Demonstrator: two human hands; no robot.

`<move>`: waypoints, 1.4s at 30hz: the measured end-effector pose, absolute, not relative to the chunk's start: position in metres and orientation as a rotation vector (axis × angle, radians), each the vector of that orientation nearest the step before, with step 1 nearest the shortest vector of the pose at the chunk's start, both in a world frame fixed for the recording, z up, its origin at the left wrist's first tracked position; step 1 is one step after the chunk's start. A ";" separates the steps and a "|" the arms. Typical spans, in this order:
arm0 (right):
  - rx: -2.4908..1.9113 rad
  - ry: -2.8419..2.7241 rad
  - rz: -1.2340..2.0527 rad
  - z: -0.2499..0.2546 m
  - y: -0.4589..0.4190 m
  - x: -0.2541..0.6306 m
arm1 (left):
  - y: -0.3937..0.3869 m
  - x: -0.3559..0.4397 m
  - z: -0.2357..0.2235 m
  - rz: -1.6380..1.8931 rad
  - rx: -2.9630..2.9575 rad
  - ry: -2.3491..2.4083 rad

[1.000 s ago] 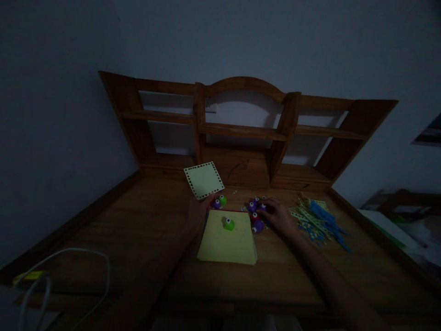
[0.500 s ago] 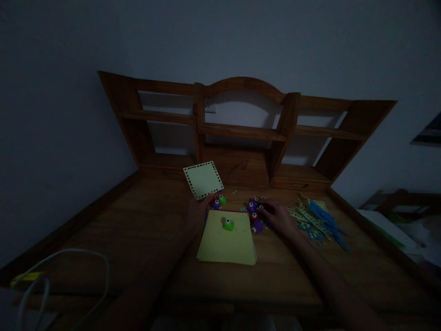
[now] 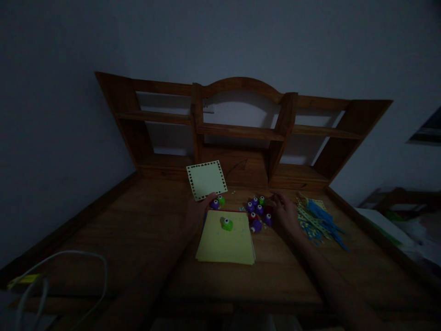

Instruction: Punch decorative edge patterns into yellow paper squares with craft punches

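Note:
My left hand (image 3: 197, 211) holds up a pale square card with a punched heart border (image 3: 206, 179), pinched at its lower corner. Below it lies a stack of yellow paper (image 3: 225, 239) with a green craft punch (image 3: 227, 224) on top. Two more small punches, purple and green (image 3: 217, 202), sit beside my left fingers. My right hand (image 3: 285, 211) rests on the wooden desk (image 3: 144, 230) just right of a cluster of purple, red and green punches (image 3: 258, 212), fingers loosely spread, nothing seen in them.
A heap of blue and yellow paper strips (image 3: 319, 218) lies right of my right hand. A wooden shelf unit (image 3: 241, 131) stands at the back of the desk. A white cable (image 3: 58, 271) loops at the front left. The room is dim.
My right hand has drawn off the cluster of punches to its right side, uncovering them. The card in my left hand has tilted slightly.

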State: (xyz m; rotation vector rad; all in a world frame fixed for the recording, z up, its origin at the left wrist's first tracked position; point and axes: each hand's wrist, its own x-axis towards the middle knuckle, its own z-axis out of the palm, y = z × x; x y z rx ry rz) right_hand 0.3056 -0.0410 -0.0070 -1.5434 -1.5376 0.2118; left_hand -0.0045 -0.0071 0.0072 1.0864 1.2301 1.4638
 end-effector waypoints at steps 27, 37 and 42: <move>-1.864 -1.714 0.160 0.001 -0.051 0.304 | -0.014 0.001 0.001 1.088 1.353 1.087; -1.889 -1.774 0.179 -0.008 -0.044 0.305 | -0.023 0.000 0.006 0.966 1.347 0.952; -1.863 -1.745 0.213 -0.009 -0.045 0.307 | -0.025 0.002 0.007 0.938 1.359 0.893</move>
